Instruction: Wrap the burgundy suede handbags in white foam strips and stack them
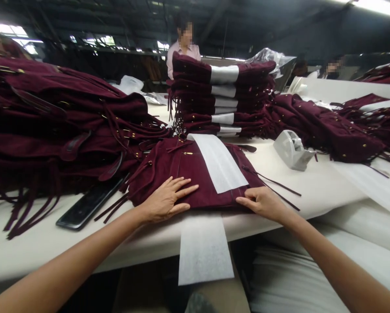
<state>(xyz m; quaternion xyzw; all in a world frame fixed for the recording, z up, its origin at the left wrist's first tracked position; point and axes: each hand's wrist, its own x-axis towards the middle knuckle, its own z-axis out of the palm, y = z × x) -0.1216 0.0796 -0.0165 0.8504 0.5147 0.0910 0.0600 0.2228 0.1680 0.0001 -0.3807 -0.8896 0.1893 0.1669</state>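
A maroon fabric bag (195, 174) with a zipped pocket and thin cords lies flat at the table's front edge. My left hand (168, 198) rests palm down on its lower left part, fingers spread. At the lower right corner my right hand (263, 202) is closed, thumb and curled fingers pinching the bag's edge. One white strip (219, 161) lies slantwise across the top of the bag. From beneath the bag, a white strip end (205, 252) hangs down over the table edge; the bag hides whether both are one piece.
A stack of maroon bags with white bands (224, 93) stands behind. More maroon bags (61, 117) are heaped at left, others (325, 126) at right. A tape dispenser (291, 150) and a black phone (88, 206) lie on the table. A person (183, 50) stands beyond the stack.
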